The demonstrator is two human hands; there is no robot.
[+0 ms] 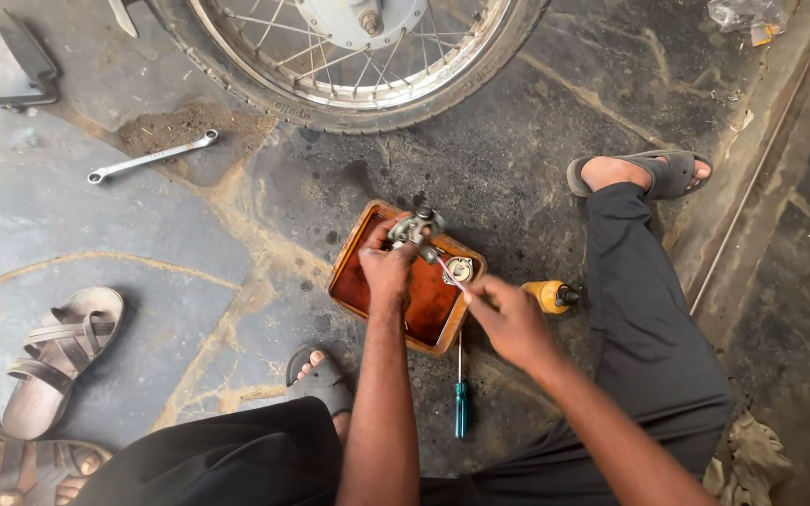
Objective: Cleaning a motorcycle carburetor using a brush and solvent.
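- Gripping a small metal carburettor (414, 230) in my left hand (386, 267), fingers closed round it, over the orange tray (349, 286) mid-frame.
- My right hand (508, 319) pinches a thin tool (450, 274) against it.

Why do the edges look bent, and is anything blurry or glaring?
Head view: wide lens curves the wheel and floor edges; soft daylight, faint shadows, no harsh glare; both hands, left hand and right hand, over the tray look sharp.

spoked wheel (349, 56), spanner (150, 156), brown sandal (60, 356)
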